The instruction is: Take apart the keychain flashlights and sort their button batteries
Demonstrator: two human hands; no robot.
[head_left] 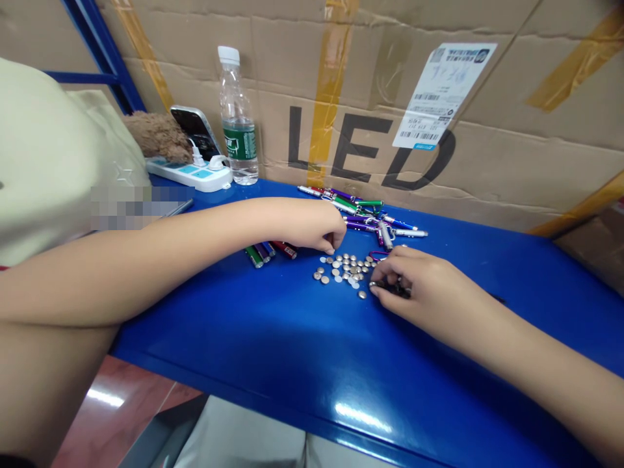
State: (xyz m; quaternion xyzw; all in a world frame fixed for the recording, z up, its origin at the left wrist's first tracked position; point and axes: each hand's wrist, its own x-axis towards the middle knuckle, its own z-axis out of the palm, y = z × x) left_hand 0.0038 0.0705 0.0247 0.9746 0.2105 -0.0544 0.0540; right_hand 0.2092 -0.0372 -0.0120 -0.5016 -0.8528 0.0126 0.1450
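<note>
On a glossy blue tabletop, seen from the head camera, small metallic discs, which look like button cells, lie scattered between the two hands, with a few flat white discs among them. The left hand hangs at the far left edge of the scatter, fingers curled; whether it pinches anything cannot be told. The right hand, at the right edge, grips a small silvery piece at its fingertips, dark pieces tucked in its curl. Behind lies a heap of coloured metal tubes. The metallic discs are probably light, rigid and sturdy, but smooth and apt to skid; the rim suits a thumb-and-forefinger pinch better than the flat face.
</note>
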